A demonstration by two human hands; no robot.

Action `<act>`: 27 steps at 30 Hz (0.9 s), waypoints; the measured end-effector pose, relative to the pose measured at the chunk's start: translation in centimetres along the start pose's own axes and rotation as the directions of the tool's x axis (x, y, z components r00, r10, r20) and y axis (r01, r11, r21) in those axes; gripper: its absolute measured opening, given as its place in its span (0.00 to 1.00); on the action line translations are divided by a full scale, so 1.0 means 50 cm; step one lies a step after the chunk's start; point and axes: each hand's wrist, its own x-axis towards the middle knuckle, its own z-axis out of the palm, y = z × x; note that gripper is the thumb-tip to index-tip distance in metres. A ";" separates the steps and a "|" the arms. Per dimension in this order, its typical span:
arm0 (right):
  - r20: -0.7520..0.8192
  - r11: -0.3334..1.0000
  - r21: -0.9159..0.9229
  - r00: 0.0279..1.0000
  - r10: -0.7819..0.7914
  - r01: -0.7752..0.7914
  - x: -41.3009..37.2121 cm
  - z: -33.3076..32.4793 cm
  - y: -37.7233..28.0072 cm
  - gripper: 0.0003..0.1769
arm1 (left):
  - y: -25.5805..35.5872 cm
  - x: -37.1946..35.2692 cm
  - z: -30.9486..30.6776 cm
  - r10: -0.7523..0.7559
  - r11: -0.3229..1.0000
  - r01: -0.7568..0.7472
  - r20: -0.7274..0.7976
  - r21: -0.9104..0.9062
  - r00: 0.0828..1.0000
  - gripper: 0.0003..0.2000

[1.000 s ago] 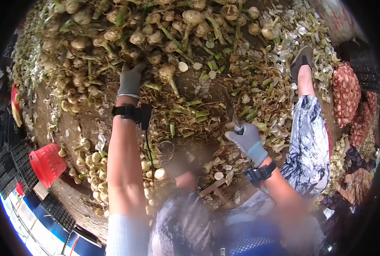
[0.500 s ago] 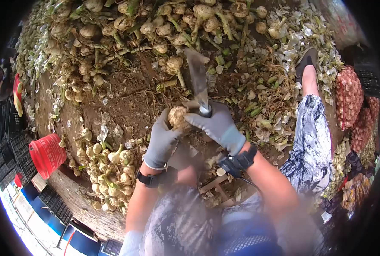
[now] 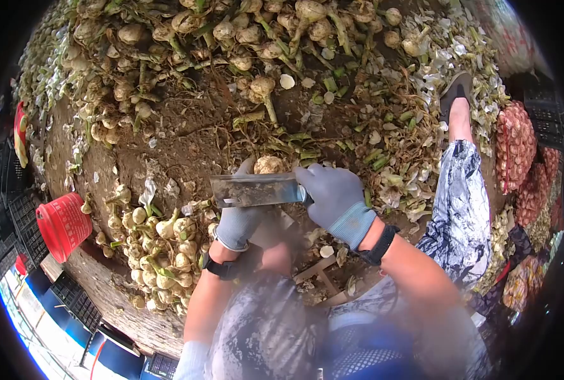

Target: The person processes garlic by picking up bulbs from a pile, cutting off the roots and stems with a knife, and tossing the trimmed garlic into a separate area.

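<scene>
Over bare ground strewn with stalks and papery peelings, we hold a garlic bulb in our gloved left hand, largely behind a broad blade. Our right hand grips the handle of that cleaver (its metal smeared with dirt), laid crosswise just beside the bulb. Beyond lies a thick spread of untrimmed bulbs; to our left, a pile of paler bulbs sits near a red bucket.

White print on red bucket; illegible (too small)
</scene>
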 end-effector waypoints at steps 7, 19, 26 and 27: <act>0.011 0.996 0.048 0.998 0.068 -0.069 -0.020 0.017 0.030 0.16 | 0.005 -0.003 0.011 0.295 0.854 -0.285 0.045 0.435 0.954 0.30; 0.192 0.850 0.337 0.913 0.360 -0.406 -0.012 -0.029 0.043 0.09 | 0.077 -0.003 0.035 0.494 0.566 -0.582 0.324 0.584 0.806 0.12; 0.491 0.857 0.052 0.761 0.425 -0.512 -0.112 0.031 0.146 0.13 | 0.104 -0.154 -0.071 0.222 0.551 -0.360 0.283 0.753 0.933 0.07; 0.392 0.805 0.252 0.817 0.422 -0.537 -0.144 0.045 0.159 0.15 | 0.089 -0.177 -0.110 -0.190 0.573 -0.192 0.357 0.797 0.915 0.07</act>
